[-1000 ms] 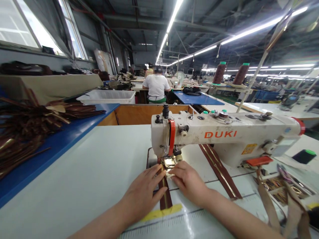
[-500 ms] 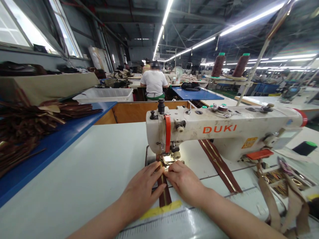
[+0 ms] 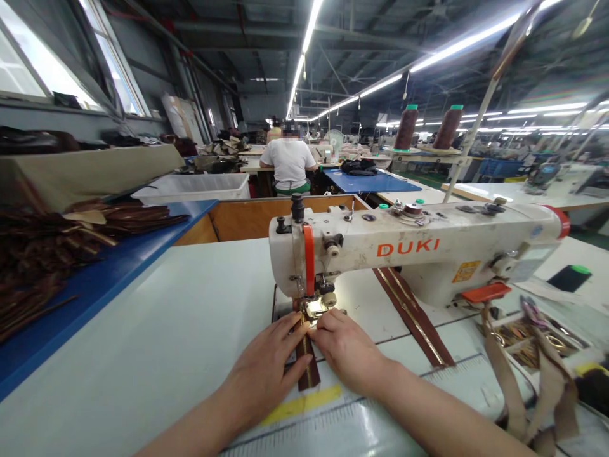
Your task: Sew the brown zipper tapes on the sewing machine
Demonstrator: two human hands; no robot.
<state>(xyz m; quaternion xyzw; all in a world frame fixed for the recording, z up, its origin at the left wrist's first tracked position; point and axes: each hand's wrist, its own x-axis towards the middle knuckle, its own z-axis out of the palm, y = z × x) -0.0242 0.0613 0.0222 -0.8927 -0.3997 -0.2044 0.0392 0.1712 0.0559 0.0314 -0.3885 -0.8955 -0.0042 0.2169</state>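
A brown zipper strip point(image 3: 307, 368) with gold teeth runs under the presser foot point(image 3: 316, 309) of a white sewing machine point(image 3: 352, 238). My left hand point(image 3: 266, 358) lies over the strip's left side, fingers stretched toward the foot and thumb spread near the strip's loose end. On the other side, my right hand point(image 3: 349, 349) has its fingers curled together, pinching the strip's right edge just in front of the foot. Its fingertips are partly hidden. Behind the needle area, another brown length with gold zipper teeth point(image 3: 419, 324) lies on the table beneath the machine arm.
Brown strips point(image 3: 42, 254) are heaped on a blue surface point(image 3: 118, 266) at left. A parts tray point(image 3: 523, 346) with metal pieces, scissors point(image 3: 533, 311) and beige straps point(image 3: 507, 381) lies right. A black thread cone point(image 3: 569, 278) stands behind them. A person in white point(image 3: 289, 162) sits ahead.
The zipper strip has slid slightly away from me under the foot; its near end now lies clear of the yellow tape. Both hands stay beside it. The whole view has shifted a little.
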